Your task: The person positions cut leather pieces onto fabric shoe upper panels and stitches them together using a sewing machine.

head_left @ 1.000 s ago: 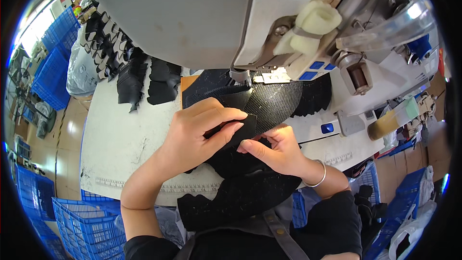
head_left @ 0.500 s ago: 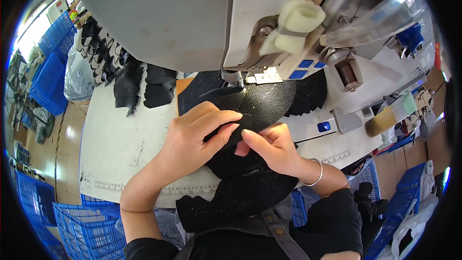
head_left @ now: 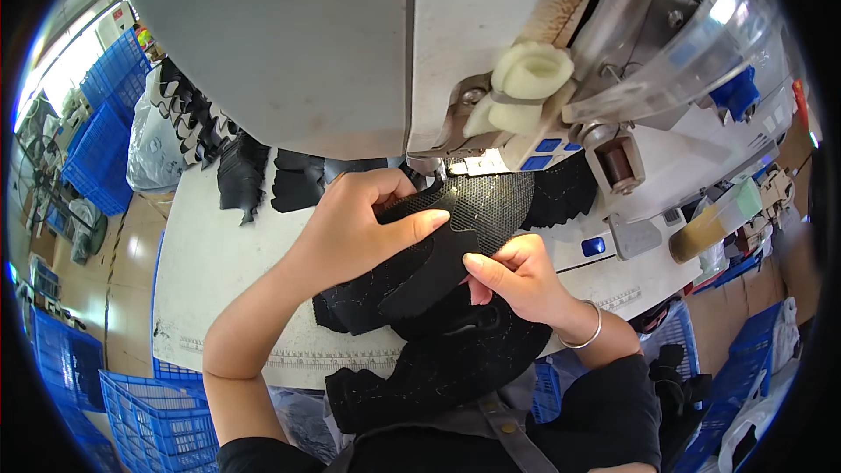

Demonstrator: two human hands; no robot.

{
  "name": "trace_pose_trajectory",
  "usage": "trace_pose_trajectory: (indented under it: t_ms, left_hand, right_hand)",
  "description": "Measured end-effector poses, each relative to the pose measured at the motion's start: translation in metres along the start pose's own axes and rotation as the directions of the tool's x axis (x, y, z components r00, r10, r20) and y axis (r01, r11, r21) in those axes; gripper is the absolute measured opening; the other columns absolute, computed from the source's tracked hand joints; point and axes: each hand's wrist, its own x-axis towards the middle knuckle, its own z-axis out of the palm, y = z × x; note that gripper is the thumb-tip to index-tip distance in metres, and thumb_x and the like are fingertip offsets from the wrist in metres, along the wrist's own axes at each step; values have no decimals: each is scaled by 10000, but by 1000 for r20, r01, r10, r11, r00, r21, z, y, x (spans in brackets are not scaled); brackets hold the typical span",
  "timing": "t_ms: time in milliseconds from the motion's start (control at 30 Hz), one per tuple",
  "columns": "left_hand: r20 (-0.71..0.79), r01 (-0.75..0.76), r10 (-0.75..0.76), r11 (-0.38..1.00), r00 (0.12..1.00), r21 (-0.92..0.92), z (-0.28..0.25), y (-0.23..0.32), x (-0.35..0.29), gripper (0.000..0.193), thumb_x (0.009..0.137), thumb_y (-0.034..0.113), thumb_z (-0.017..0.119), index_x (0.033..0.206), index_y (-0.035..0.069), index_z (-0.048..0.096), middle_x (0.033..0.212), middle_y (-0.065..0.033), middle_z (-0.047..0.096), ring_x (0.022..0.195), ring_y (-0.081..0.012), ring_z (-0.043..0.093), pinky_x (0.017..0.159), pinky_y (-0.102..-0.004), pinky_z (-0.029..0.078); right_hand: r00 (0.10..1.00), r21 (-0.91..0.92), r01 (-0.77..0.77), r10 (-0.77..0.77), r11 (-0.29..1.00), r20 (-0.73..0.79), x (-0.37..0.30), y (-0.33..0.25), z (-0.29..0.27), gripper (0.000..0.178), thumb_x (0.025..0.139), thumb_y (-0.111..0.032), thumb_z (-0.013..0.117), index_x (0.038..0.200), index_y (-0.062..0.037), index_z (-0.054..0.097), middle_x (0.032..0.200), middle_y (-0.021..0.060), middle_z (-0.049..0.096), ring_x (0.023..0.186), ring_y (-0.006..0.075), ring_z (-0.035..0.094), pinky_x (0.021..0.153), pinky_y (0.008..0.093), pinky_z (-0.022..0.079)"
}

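Under the head of a sewing machine (head_left: 350, 52) lies a black mesh piece (head_left: 495, 206), shiny and curved, its far edge by the presser foot (head_left: 427, 168). My left hand (head_left: 363, 223) grips the left part of this work, thumb on top and the other fingers mostly hidden behind it. Between thumb and fingers, my right hand (head_left: 517, 276) pinches the right end of a smooth black strip (head_left: 429, 276), which slants down to the left over the work. Below the hands, a dark fabric bundle (head_left: 447, 350) with light thread bits hangs over the table's near edge.
The pale worktable (head_left: 206, 263) carries a printed ruler along its near edge. Black cut pieces (head_left: 241, 175) lie at the far left. A thread spool (head_left: 619, 166) and a clear plastic guard (head_left: 683, 52) are at the right. Blue crates (head_left: 158, 420) stand around the table.
My left hand has moved up along the work, and its thumb has parted from the fingers. The black strip now lies spread out toward the lower left. My right hand has shifted slightly right and down.
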Motion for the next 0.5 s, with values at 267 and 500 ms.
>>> trace_pose_trajectory:
  t_ms: [267,500]
  left_hand:
    - [166,8,25,981,986,-195,-7,-14,25,355,843,302,676,687,-8,599,545,27,435,523,-53,382,486,-274,301]
    - [231,184,-113,932,966,-311,-3,-2,22,251,861,224,661,776,-12,674,681,55,555,616,-18,476,553,-215,371]
  right_hand:
    - [999,157,-42,37,987,37,3,-6,19,396,968,-226,589,698,50,672,622,65,649,564,76,592,526,213,475]
    - [1000,190,-23,24,982,-7,3,-6,14,377,969,-225,594,726,51,676,627,64,650,586,85,607,549,219,487]
